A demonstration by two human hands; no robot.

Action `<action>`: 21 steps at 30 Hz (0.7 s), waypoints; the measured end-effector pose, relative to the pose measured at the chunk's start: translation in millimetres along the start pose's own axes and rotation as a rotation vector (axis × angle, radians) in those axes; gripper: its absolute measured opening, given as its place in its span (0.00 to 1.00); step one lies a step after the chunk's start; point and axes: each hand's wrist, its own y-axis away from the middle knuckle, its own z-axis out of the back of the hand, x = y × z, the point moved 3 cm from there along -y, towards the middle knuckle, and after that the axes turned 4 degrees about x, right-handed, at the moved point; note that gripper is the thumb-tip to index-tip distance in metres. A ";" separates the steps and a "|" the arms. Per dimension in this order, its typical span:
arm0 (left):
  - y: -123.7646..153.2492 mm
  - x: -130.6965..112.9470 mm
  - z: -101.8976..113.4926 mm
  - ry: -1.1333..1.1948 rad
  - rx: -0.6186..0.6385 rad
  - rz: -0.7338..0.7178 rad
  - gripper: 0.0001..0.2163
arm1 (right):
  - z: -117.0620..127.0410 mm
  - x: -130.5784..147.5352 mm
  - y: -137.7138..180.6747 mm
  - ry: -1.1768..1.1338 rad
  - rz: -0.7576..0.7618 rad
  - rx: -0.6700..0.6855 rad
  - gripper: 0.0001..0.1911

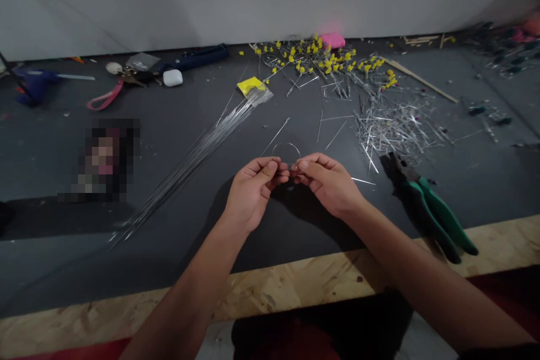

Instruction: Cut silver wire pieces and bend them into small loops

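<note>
A thin metal wire (287, 144), bent into a round loop, is pinched between my two hands in the middle of the view. My left hand (254, 185) closes thumb and fingers on one end. Opposite it, my right hand (323, 180) grips the other end, its fingertips close to the left ones. To the left lies a bundle of long straight wires (198, 149), its far end at a yellow tag (252, 86). Short cut wires (394, 126) are heaped beyond my right hand. Green-handled pliers (426, 205) rest right of my right forearm.
Wire pieces with yellow tips (312, 56) lie along the wall, near a pink lump (333, 40). A wooden stick (422, 80) is at the right. Keys with a pink strap (105, 98), a white case (172, 77) and a blue glue gun (36, 84) lie at the left.
</note>
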 end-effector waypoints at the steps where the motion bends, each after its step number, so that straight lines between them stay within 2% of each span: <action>1: 0.2 -1.0 0.3 -0.001 0.005 0.021 0.01 | 0.0 0.6 0.2 -0.002 -0.015 0.036 0.01; 5: 1.8 -3.4 0.3 -0.004 0.053 0.142 0.02 | -0.2 2.7 1.6 -0.015 -0.080 0.179 0.02; 9: 2.0 -3.7 -0.1 -0.019 0.068 0.166 0.01 | 0.4 2.8 1.1 -0.008 -0.114 0.201 0.06; 12: 1.1 -4.6 0.5 -0.076 0.006 0.029 0.02 | 2.0 3.8 -1.2 0.105 -0.038 0.103 0.07; 16: 3.2 -2.0 -0.3 -0.228 -0.078 -0.145 0.04 | 3.9 7.9 -0.8 0.434 0.137 -0.101 0.10; 18: 5.3 1.1 -0.7 -0.292 -0.117 -0.190 0.05 | 3.3 7.7 0.5 0.573 0.150 -0.150 0.09; 21: 7.6 5.1 -1.5 -0.367 -0.145 -0.216 0.06 | 2.1 5.9 2.0 0.657 0.126 -0.165 0.11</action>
